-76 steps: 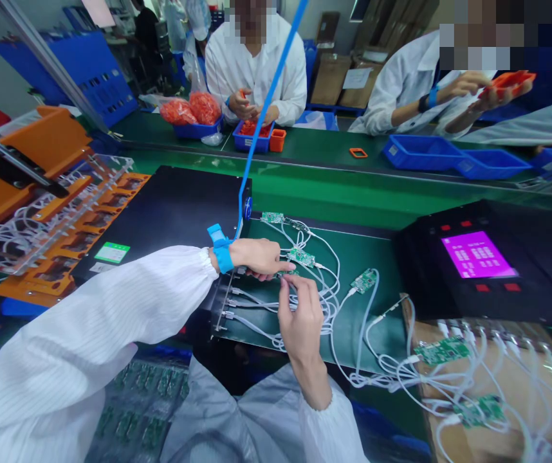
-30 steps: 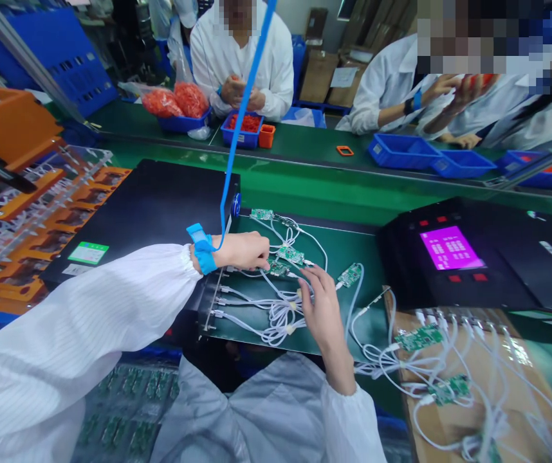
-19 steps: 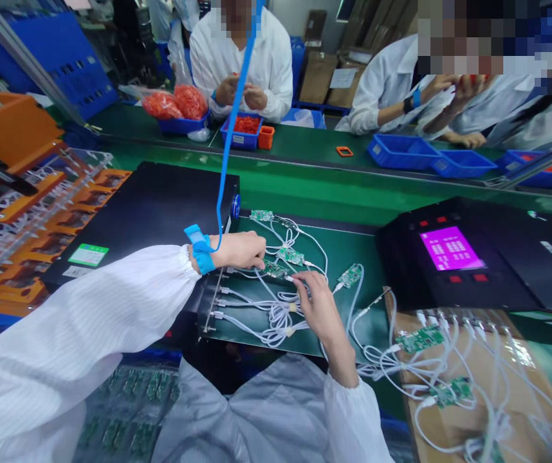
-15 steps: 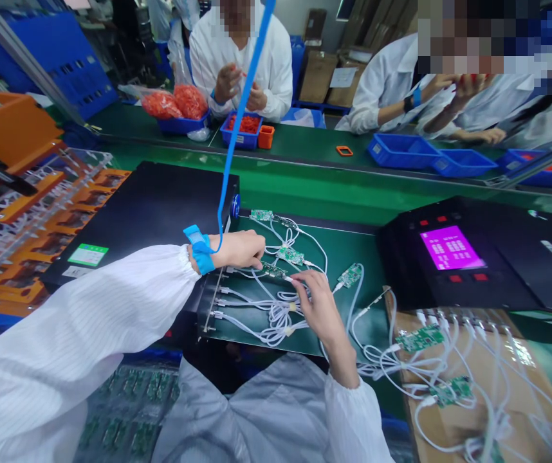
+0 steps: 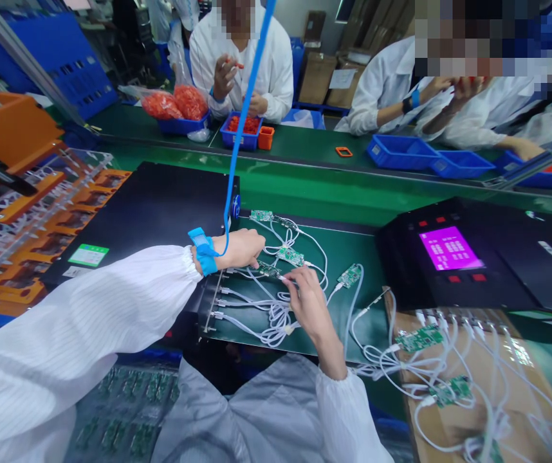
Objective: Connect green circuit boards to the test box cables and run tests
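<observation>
My left hand (image 5: 241, 247), with a blue strap (image 5: 202, 251) round its wrist, pinches the left end of a small circuit board (image 5: 269, 269). At the board's right end my right hand (image 5: 309, 297) is closed on the white plug (image 5: 283, 279) of a cable. Plug and board meet or nearly meet; I cannot tell how deep the plug sits. Just beyond lies a green circuit board (image 5: 290, 256), with another green board (image 5: 261, 215) farther back. Bundled white cables (image 5: 280, 316) lie below my hands, and one more cabled board (image 5: 350, 276) is to the right.
A black box (image 5: 160, 199) stands left, and a black device with a magenta screen (image 5: 451, 248) right. Cabled boards (image 5: 421, 339) lie on cardboard (image 5: 430, 424). A blue cord (image 5: 243, 116) rises from my wrist. Co-workers sit across the bench behind blue bins (image 5: 401, 153).
My right hand has shifted slightly left with the plug, and the board has tilted a little. Across the bench, one co-worker's hand has risen and another's arm reaches into a bin.
</observation>
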`<state>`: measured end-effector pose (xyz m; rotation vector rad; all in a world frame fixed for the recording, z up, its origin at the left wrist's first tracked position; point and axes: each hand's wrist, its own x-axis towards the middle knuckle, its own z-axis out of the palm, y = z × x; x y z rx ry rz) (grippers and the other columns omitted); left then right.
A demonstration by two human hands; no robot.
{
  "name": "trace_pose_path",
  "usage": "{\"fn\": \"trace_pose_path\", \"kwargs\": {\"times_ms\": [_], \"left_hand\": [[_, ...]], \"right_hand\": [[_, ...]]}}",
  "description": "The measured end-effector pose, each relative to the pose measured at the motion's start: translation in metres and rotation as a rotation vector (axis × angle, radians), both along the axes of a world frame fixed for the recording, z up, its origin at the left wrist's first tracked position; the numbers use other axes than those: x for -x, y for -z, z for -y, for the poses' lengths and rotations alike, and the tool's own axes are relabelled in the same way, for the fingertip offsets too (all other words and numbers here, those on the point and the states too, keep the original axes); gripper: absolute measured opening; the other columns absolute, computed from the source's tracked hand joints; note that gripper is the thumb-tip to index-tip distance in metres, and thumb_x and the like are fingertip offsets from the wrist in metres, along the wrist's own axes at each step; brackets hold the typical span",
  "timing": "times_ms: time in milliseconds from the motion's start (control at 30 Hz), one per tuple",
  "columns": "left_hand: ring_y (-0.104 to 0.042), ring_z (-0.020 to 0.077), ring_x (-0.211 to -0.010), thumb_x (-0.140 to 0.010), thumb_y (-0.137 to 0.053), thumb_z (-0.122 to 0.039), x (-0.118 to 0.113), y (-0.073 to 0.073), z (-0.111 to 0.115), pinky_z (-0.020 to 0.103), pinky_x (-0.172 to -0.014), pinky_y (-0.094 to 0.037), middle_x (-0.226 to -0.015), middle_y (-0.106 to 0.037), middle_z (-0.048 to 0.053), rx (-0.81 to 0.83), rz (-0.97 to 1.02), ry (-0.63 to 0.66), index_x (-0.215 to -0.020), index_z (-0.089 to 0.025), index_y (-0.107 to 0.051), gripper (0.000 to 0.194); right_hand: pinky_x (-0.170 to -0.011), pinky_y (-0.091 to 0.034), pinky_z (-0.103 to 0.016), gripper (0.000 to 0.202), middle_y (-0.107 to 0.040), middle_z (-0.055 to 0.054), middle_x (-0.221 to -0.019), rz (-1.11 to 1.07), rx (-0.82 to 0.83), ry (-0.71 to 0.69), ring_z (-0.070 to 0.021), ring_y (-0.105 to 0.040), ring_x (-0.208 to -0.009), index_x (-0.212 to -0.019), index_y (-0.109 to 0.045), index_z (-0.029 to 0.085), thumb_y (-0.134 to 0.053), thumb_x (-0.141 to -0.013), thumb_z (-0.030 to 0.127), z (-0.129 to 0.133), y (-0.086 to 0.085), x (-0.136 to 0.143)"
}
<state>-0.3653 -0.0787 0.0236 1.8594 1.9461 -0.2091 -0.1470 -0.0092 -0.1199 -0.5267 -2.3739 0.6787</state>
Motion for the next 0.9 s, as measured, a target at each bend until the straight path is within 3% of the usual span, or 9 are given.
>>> {"fn": "trace_pose_path", "kwargs": {"times_ms": [200,400,667,900], "left_hand": [[-0.072,0.0268,-0.093,-0.093,-0.073,-0.025,0.007,0.018,-0.001,0.031,-0.079,-0.050,-0.094,-0.073,0.011,-0.027,-0.063,-0.025,-0.097,-0.014,-0.074,0.013],[-0.072,0.0314,-0.108,-0.091,-0.075,-0.024,0.009,0.021,-0.001,0.034,-0.084,-0.052,-0.117,-0.071,0.017,-0.095,-0.142,-0.047,-0.115,-0.014,-0.070,0.026],[-0.072,0.0320,-0.110,-0.096,-0.071,-0.029,0.002,0.011,-0.004,0.034,-0.085,-0.051,-0.116,-0.073,0.018,-0.085,-0.095,-0.063,-0.119,-0.010,-0.071,0.030],[-0.072,0.0264,-0.100,-0.095,-0.073,-0.032,0.004,0.012,-0.005,0.030,-0.079,-0.048,-0.101,-0.076,0.011,-0.069,-0.023,-0.085,-0.122,-0.013,-0.072,0.033]], "right_hand": [[-0.113,-0.044,-0.056,0.019,-0.068,-0.009,-0.099,0.033,-0.113,0.063,-0.0275,-0.058,-0.101,-0.103,-0.064,0.021,-0.046,-0.107,0.021,0.001,0.004,0.007],[-0.113,-0.044,-0.058,0.024,-0.069,-0.012,-0.103,0.069,-0.197,0.126,-0.0304,-0.055,-0.107,-0.103,-0.068,0.021,-0.044,-0.106,0.018,0.004,0.007,0.015],[-0.114,-0.044,-0.062,0.026,-0.067,-0.014,-0.102,0.116,-0.213,0.134,-0.0348,-0.049,-0.126,-0.104,-0.070,0.019,-0.044,-0.105,0.019,0.005,0.012,0.012],[-0.112,-0.046,-0.061,0.026,-0.067,-0.013,-0.100,0.077,-0.138,0.108,-0.0345,-0.048,-0.130,-0.104,-0.070,0.020,-0.044,-0.105,0.019,0.008,0.008,0.002]]}}
